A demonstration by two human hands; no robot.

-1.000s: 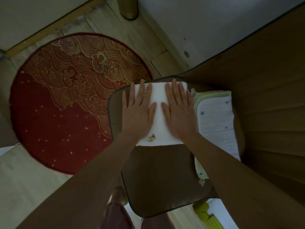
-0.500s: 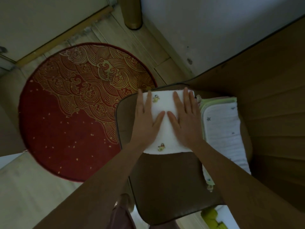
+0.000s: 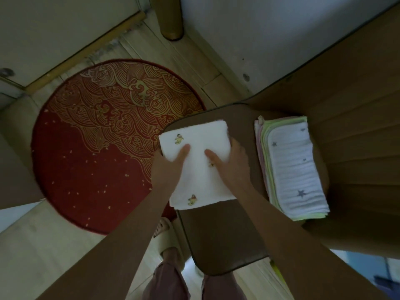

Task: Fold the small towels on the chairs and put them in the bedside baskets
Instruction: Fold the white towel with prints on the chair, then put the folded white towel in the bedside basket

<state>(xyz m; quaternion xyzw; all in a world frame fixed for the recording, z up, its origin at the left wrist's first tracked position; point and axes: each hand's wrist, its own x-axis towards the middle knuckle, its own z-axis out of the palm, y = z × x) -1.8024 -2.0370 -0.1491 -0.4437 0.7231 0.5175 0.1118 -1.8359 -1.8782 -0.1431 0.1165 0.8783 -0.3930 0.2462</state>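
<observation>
A folded white towel (image 3: 199,139) with small yellow figures lies over the left edge of the brown chair seat (image 3: 220,234). My left hand (image 3: 166,169) grips its left side, thumb on top and fingers hidden underneath. My right hand (image 3: 231,167) grips its right side the same way, thumb on top. A stack of folded towels (image 3: 292,169), the top one white with grey stars over green and pink ones, rests on the right part of the seat, apart from both hands.
The chair's brown back (image 3: 357,105) rises on the right. A round red and gold rug (image 3: 104,137) covers the floor to the left. A wooden leg (image 3: 168,18) stands at the top. My slippered foot (image 3: 166,237) is beside the chair.
Both hands were pressing flat on the white towel; now they have slid to its sides and grip it. The towel has shifted left, and the view has moved closer.
</observation>
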